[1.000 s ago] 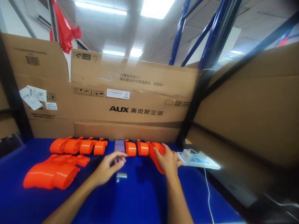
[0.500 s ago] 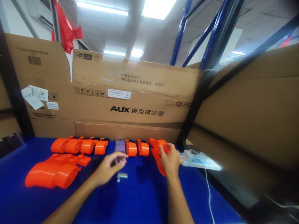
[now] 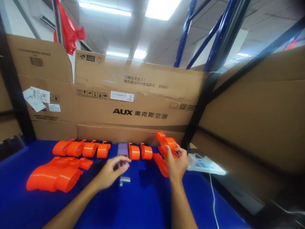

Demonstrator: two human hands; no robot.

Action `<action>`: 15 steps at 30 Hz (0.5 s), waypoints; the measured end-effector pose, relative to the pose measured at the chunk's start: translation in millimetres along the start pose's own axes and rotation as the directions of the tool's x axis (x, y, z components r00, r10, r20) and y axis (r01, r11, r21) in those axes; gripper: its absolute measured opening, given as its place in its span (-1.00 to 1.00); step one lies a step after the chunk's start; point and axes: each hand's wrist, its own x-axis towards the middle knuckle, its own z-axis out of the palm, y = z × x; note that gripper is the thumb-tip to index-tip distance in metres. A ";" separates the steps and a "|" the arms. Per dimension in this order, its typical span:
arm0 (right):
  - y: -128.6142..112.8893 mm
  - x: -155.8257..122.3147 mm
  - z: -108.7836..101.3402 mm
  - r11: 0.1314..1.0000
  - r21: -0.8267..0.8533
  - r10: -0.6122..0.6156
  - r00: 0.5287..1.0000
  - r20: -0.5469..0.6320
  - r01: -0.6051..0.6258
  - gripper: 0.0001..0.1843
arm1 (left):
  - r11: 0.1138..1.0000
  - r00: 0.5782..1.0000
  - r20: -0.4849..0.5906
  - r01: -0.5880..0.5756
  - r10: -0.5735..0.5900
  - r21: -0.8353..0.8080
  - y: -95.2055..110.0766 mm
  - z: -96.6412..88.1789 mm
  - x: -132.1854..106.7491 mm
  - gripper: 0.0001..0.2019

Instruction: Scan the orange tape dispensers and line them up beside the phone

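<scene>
My right hand point(image 3: 176, 163) grips a curved orange plastic part point(image 3: 164, 152) and holds it tilted above the blue table point(image 3: 147, 203), near the back right. My left hand point(image 3: 111, 171) rests on the table with fingers loosely curled, its fingertips by a phone point(image 3: 122, 149) that lies flat with its screen lit. A small grey metal piece point(image 3: 124, 180) lies just right of that hand. Two short orange parts point(image 3: 140, 152) stand between the phone and my right hand.
A row of orange parts point(image 3: 82, 149) lines the back left, with larger orange shells point(image 3: 56, 175) in front. A white charger on a white pad point(image 3: 202, 163) with a cable sits at the right. AUX cardboard boxes point(image 3: 133, 105) wall the back and right.
My right hand has closed on the orange part and raised it off the table, tilting it upward. My left hand has stayed in place by the phone.
</scene>
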 end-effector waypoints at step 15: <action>-78.1 -108.2 21.5 0.804 0.522 -0.565 0.639 0.522 0.285 -0.58 | 0.677 0.939 -0.212 0.029 -0.271 -0.736 -9.0 7.3 11.4 -0.32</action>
